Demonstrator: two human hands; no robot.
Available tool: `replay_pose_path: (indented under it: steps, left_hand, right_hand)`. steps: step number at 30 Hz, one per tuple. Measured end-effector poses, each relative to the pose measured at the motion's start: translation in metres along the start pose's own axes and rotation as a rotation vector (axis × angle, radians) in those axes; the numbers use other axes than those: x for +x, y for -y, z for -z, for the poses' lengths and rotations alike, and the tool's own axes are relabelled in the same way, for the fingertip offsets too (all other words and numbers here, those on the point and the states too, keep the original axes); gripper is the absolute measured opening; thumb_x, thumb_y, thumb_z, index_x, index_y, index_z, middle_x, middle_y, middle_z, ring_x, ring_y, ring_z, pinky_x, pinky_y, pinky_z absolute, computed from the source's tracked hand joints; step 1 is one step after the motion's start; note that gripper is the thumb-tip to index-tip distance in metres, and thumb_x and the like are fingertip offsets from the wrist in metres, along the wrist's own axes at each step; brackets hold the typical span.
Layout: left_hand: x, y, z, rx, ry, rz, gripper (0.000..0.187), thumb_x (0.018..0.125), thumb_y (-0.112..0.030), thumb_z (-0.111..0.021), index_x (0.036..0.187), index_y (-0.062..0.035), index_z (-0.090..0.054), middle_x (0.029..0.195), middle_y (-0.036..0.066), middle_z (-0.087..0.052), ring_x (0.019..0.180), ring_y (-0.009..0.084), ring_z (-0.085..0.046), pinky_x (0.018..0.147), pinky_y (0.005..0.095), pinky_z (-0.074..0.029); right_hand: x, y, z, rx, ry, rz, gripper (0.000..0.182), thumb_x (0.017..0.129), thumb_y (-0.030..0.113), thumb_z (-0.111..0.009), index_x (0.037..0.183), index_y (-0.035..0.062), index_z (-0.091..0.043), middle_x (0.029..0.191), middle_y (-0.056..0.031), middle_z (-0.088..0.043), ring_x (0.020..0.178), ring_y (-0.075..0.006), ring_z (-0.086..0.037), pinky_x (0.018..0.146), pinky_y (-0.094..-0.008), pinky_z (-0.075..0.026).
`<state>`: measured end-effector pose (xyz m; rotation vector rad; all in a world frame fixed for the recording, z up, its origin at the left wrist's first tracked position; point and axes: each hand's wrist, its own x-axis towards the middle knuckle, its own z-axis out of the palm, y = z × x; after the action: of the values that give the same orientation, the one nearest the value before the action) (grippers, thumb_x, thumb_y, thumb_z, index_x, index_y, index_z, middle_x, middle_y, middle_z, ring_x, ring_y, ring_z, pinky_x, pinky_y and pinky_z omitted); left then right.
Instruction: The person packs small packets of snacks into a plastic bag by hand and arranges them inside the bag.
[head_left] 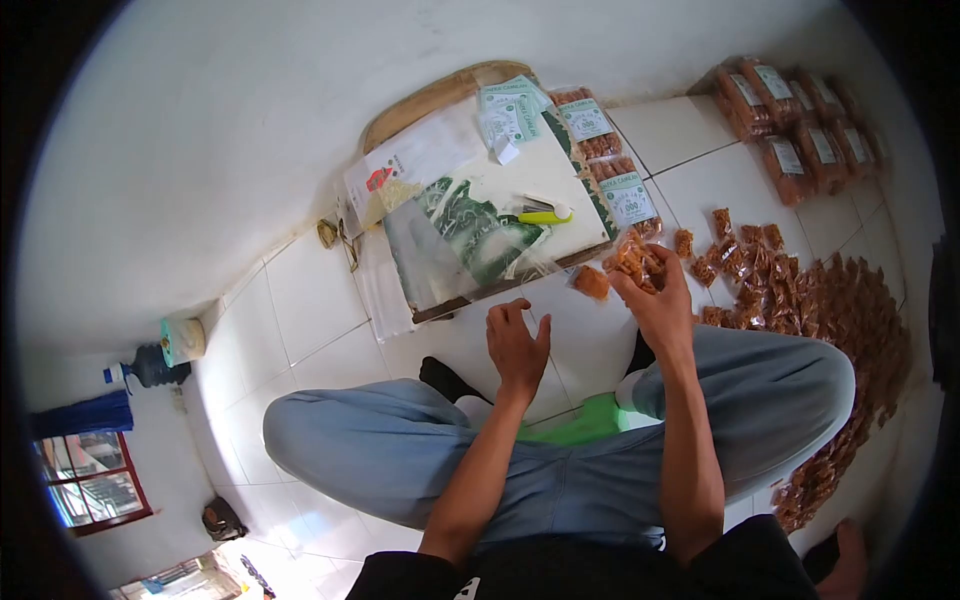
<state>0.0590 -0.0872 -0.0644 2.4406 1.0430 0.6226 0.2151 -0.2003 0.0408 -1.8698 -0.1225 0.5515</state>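
My right hand (662, 305) grips a small clear snack packet (632, 258) with orange-brown pieces inside, held over the floor just off the low table's near corner. Another small packet (590, 283) lies beside it, left of my right fingers. My left hand (518, 345) is empty with fingers apart, close to the near edge of the low table (590, 185). On that table lie clear plastic bags (430, 262), a yellow-green stapler (545, 214) and printed green-and-white label cards (515, 110).
Large labelled snack packs (625, 195) lie along the table's right side. More filled packs (800, 130) are stacked by the wall at upper right. A big heap of small packets (850, 340) spreads beside my right knee. A water bottle (160, 367) stands far left.
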Motion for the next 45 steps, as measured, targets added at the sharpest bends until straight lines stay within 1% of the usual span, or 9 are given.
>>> replay_pose_path:
  steps: [7,9,13,15,22,30,37,42,45]
  left_hand:
    - [0.009,0.007,0.008,-0.119,-0.045,0.021,0.009,0.085,-0.012,-0.070,0.089,-0.0074,-0.063,0.091,0.009,-0.055,0.086,0.0273,-0.057,0.072,0.0388,-0.048]
    - [0.013,0.004,0.018,-0.181,-0.041,0.028,0.008,0.085,-0.011,-0.069,0.089,-0.0066,-0.063,0.088,0.008,-0.056,0.082,0.0258,-0.057,0.069,0.0375,-0.048]
    - [0.017,-0.007,0.039,-0.285,-0.096,0.022,0.009,0.085,-0.007,-0.070,0.089,-0.0045,-0.063,0.081,0.008,-0.061,0.071,0.0218,-0.058,0.064,0.0327,-0.049]
    - [0.012,-0.008,0.049,-0.288,-0.088,0.014,0.009,0.086,-0.008,-0.070,0.091,-0.0042,-0.064,0.082,0.008,-0.062,0.072,0.0195,-0.060,0.065,0.0310,-0.050]
    - [0.003,-0.013,0.055,-0.396,-0.105,0.104,0.010,0.087,-0.008,-0.070,0.094,-0.0016,-0.065,0.087,0.008,-0.066,0.078,0.0157,-0.065,0.072,0.0282,-0.053]
    - [0.003,-0.013,0.046,-0.415,-0.122,0.043,0.009,0.087,-0.007,-0.070,0.094,-0.0018,-0.065,0.085,0.008,-0.065,0.075,0.0155,-0.065,0.069,0.0273,-0.053]
    - [0.010,-0.022,0.048,-0.387,-0.195,0.089,0.009,0.086,-0.009,-0.072,0.092,-0.0049,-0.067,0.080,0.007,-0.065,0.069,0.0171,-0.062,0.062,0.0285,-0.050]
    - [0.010,-0.023,0.055,-0.353,-0.167,0.006,0.011,0.083,-0.008,-0.074,0.091,-0.0061,-0.067,0.080,0.007,-0.064,0.068,0.0203,-0.059,0.061,0.0304,-0.048]
    - [0.007,-0.021,0.054,-0.355,-0.166,-0.009,0.012,0.082,-0.007,-0.074,0.091,-0.0061,-0.067,0.079,0.007,-0.064,0.068,0.0217,-0.058,0.061,0.0312,-0.048]
  right_hand:
    - [0.006,-0.025,0.011,-0.355,0.113,0.114,0.072,0.070,0.018,-0.082,0.131,0.0033,-0.046,0.106,-0.0142,-0.069,0.093,-0.0220,-0.067,0.084,-0.0333,-0.053]
    - [0.007,-0.024,0.015,-0.243,0.482,-0.027,0.077,0.067,0.018,-0.084,0.133,0.0045,-0.046,0.108,-0.0143,-0.067,0.097,-0.0214,-0.066,0.088,-0.0330,-0.051]
    - [0.000,-0.010,0.013,-0.364,0.759,0.044,0.078,0.066,0.016,-0.085,0.133,0.0049,-0.047,0.115,-0.0141,-0.065,0.105,-0.0194,-0.063,0.093,-0.0313,-0.049]
    - [-0.001,-0.012,0.009,-0.039,1.016,0.002,0.078,0.065,0.015,-0.086,0.133,0.0052,-0.047,0.121,-0.0122,-0.061,0.111,-0.0184,-0.060,0.098,-0.0308,-0.046]
    - [0.005,-0.027,-0.021,0.209,0.818,-0.042,0.082,0.064,0.023,-0.087,0.132,0.0021,-0.047,0.122,-0.0142,-0.056,0.112,-0.0227,-0.057,0.096,-0.0313,-0.047]
    - [-0.001,-0.036,-0.039,-0.090,0.376,0.164,0.067,0.066,0.019,-0.085,0.122,-0.0006,-0.052,0.111,-0.0187,-0.054,0.113,-0.0309,-0.054,0.094,-0.0369,-0.047]
    - [-0.020,-0.007,-0.021,-0.534,0.548,0.527,0.063,0.067,0.016,-0.081,0.121,0.0031,-0.050,0.111,-0.0190,-0.063,0.103,-0.0336,-0.063,0.088,-0.0389,-0.051]
    - [-0.024,-0.011,-0.034,-0.573,0.348,0.709,0.065,0.069,0.016,-0.080,0.124,0.0030,-0.048,0.111,-0.0196,-0.062,0.101,-0.0359,-0.063,0.087,-0.0406,-0.052]
    - [-0.022,-0.017,-0.047,-0.416,0.229,0.575,0.066,0.071,0.017,-0.081,0.125,0.0010,-0.047,0.109,-0.0186,-0.063,0.095,-0.0316,-0.066,0.082,-0.0377,-0.053]
